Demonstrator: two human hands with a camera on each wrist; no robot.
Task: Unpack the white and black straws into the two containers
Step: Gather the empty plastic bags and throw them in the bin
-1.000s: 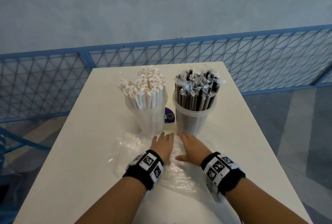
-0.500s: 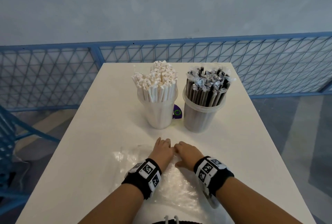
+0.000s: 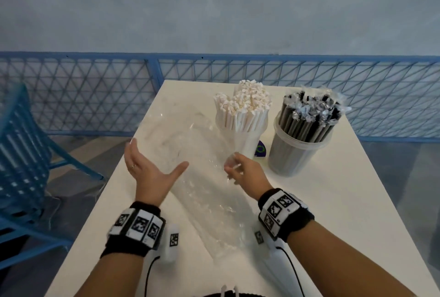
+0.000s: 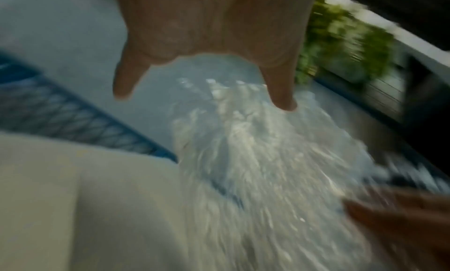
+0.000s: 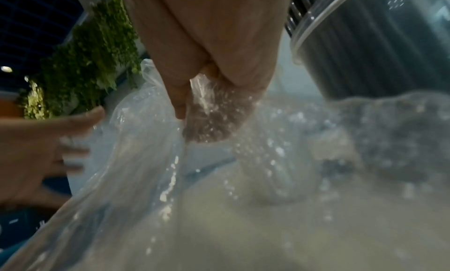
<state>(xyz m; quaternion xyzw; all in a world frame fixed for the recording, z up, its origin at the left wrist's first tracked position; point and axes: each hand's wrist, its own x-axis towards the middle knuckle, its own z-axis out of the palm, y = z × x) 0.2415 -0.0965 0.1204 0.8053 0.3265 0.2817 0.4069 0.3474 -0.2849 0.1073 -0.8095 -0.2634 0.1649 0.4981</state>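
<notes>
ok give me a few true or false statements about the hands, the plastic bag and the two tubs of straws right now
1. The right hand pinches the clear plastic bag. True.
2. The left hand grips a bunch of white straws. False: it is open, palm up, holding nothing.
3. The white straws stand in the left tub, the black straws in the right tub. True.
4. The black straws lie loose on the table. False: they stand upright in their tub.
</notes>
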